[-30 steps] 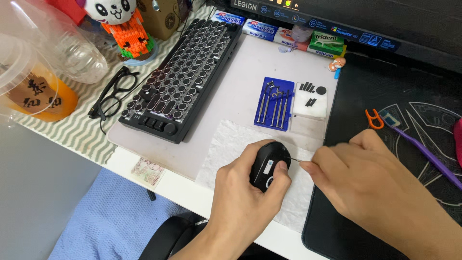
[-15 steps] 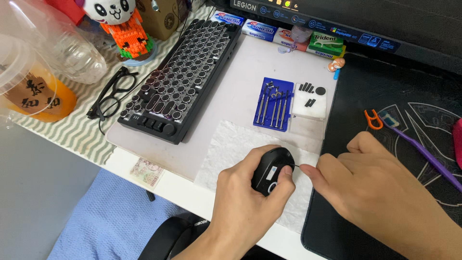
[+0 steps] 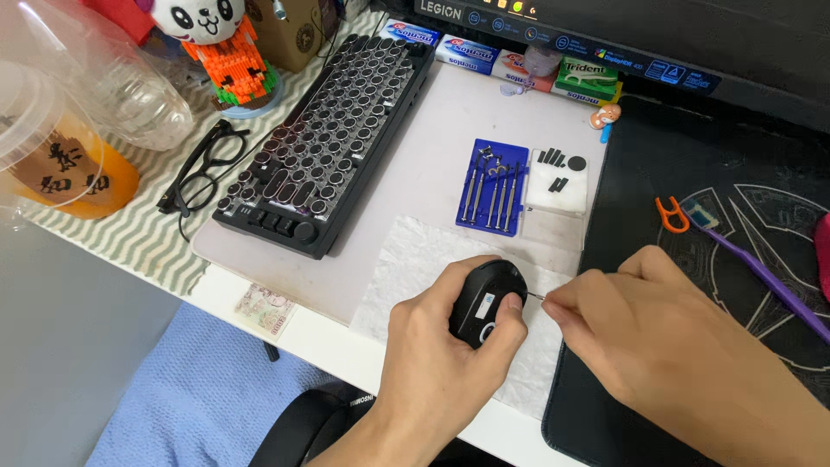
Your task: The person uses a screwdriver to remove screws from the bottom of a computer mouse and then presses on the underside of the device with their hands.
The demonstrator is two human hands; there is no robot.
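While the left hand [image 3: 450, 372] stays clamped around the upturned black mouse [image 3: 486, 298] at lower centre on the white tissue [image 3: 406, 259], the right hand [image 3: 657, 346] has crept leftward, its pinched fingers now bringing one thin metal tool [image 3: 537, 297] against the mouse's edge, so prying looks under way. Upward sit one blue screwdriver tray [image 3: 493, 186], roughly six drivers, one keyboard [image 3: 333, 147], one pair of glasses [image 3: 203, 177].

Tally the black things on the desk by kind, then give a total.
Computer mouse: 1
Keyboard: 1
Eyeglasses: 1
Desk mat: 1
Total: 4
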